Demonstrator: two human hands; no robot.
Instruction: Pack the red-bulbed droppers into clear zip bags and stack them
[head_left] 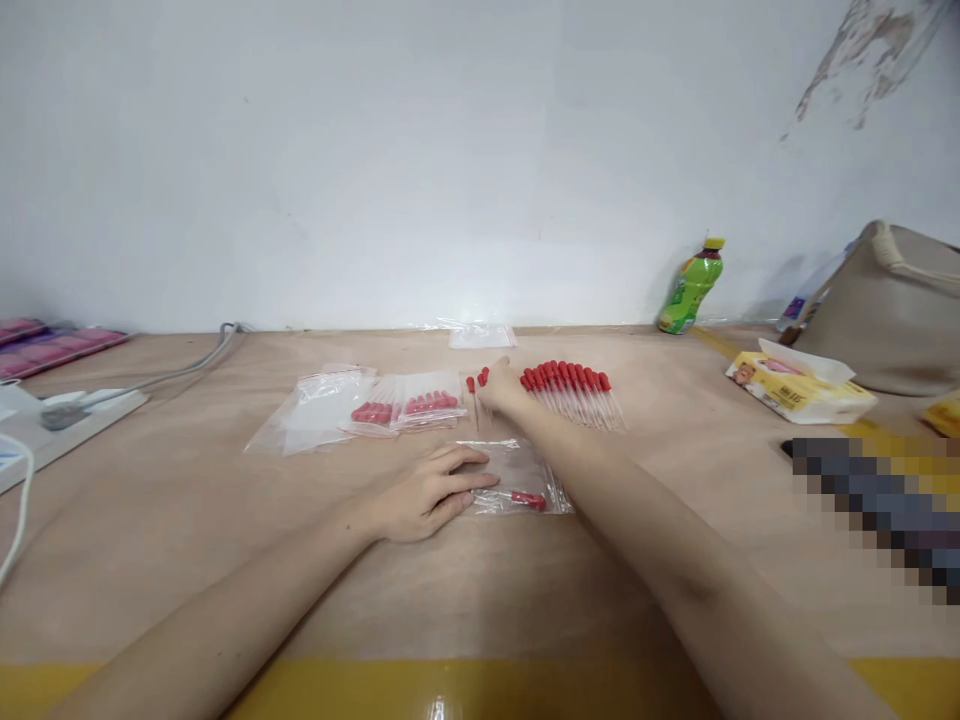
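My left hand [429, 492] lies flat with its fingers spread, its fingertips resting on the left side of a clear zip bag [510, 462]. Inside that bag is a dropper with a red rubber bulb [529, 500]. My right hand [504, 390] reaches over beyond the bag, fingers bent down and drawn together at a red-bulbed dropper [483, 377]; the fingertips are partly hidden. Just left of it lies another single dropper [471, 386]. Right of my right hand, a fanned row of several droppers [574, 385] has the red bulbs pointing away from me.
Filled bags of droppers [431, 402] lie left of centre, beside flat clear bags [319, 405]. More clear bags [482, 337] lie by the wall. A green bottle [690, 290], a tissue pack [799, 387] and a beige bag [892, 310] stand right. A power strip [82, 425] sits left.
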